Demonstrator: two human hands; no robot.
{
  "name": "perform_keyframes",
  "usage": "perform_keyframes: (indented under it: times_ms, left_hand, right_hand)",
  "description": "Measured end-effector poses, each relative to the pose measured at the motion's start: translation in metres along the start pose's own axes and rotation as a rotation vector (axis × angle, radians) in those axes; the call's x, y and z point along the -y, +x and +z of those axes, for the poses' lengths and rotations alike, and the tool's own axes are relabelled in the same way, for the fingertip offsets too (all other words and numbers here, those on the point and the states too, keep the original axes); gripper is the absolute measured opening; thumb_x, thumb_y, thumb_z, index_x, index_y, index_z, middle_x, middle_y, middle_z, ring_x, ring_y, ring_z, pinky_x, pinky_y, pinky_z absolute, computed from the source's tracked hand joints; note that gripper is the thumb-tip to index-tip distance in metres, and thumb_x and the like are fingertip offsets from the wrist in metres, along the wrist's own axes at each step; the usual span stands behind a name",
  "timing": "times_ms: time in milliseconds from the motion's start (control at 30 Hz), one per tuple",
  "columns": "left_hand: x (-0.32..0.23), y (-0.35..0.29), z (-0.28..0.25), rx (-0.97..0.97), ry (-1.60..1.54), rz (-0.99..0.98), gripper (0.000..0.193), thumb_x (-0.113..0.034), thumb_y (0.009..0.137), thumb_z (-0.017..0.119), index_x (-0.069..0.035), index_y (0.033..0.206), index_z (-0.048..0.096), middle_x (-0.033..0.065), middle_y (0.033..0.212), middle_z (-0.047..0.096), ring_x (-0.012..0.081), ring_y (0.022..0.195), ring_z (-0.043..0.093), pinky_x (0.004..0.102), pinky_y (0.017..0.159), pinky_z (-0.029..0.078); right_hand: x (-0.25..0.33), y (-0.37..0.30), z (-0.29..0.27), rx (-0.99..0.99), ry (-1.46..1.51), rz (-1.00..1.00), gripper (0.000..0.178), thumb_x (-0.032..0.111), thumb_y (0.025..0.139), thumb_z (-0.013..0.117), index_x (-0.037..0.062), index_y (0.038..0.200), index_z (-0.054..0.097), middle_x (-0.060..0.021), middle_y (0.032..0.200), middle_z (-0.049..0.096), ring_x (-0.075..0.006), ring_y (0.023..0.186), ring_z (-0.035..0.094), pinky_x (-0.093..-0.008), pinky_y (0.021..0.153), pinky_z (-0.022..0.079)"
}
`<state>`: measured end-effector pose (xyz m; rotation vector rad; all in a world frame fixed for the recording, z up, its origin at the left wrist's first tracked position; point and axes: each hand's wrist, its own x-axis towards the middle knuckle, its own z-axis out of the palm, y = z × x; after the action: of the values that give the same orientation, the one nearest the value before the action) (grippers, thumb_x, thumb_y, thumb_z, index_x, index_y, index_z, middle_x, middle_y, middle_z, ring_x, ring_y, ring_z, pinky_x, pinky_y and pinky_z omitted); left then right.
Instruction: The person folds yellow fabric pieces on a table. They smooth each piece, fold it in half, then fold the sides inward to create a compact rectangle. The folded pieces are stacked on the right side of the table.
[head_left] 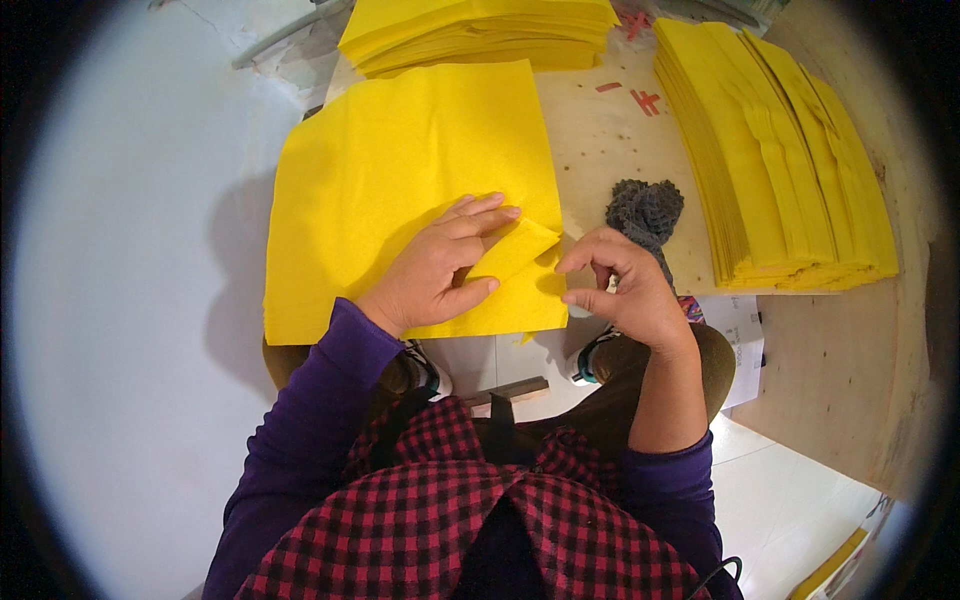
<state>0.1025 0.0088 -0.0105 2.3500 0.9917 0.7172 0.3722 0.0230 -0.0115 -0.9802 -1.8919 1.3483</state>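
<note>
A large yellow felt-like sheet lies in front of me on the table, its near edge reaching out over my knees. My left hand rests on it with stretched fingers, the thumb spread away from them. A smaller yellow piece or folded flap stands up slightly by these fingers; whether it is joined to the sheet I cannot tell. My right hand hovers by the sheet's right edge. Its thumb and forefinger curve toward each other with a gap between them, and nothing shows in that gap. The other right fingers are curled and partly hidden.
Behind the sheet is a stack of yellow sheets. A taller stack of folded yellow pieces stands at the right on the wooden table. A crumpled dark grey cloth lies just beyond my right hand. A white wall borders the left.
</note>
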Motion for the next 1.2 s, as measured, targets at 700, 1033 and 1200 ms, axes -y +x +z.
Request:
perform_keyframes:
  times_ms: [700,1033,1200]
  left_hand:
    - [-0.001,0.001,-0.005,0.070,0.040,0.005,0.074,-0.059,0.078,0.066,-0.005,0.129,0.059,0.0176,0.144,0.045,0.0389,0.139,0.035,0.0534,0.114,0.022]
    - [-0.003,0.003,-0.007,0.118,0.098,0.037,0.083,-0.059,0.073,0.072,-0.003,0.131,0.054,0.0191,0.146,0.043,0.0424,0.140,0.031,0.0547,0.114,0.021]
    - [-0.006,0.006,-0.008,0.128,0.130,0.057,0.085,-0.058,0.071,0.073,-0.001,0.131,0.051,0.0206,0.145,0.042,0.0428,0.140,0.029,0.0552,0.114,0.021]
  right_hand:
    - [0.005,0.012,0.013,-0.022,0.096,-0.029,0.011,0.000,0.080,0.071,0.0034,0.083,0.061,0.0026,0.081,0.051,-0.0048,0.066,0.043,-0.0211,0.059,0.036]
    - [0.006,0.021,0.020,-0.069,0.143,-0.063,0.007,0.002,0.082,0.069,0.0027,0.084,0.061,0.0028,0.080,0.051,-0.0045,0.065,0.042,-0.0208,0.058,0.035]
    - [0.009,0.024,0.022,-0.092,0.106,-0.097,0.007,0.003,0.083,0.069,0.0024,0.084,0.062,0.0027,0.080,0.051,-0.0046,0.065,0.041,-0.0213,0.057,0.034]
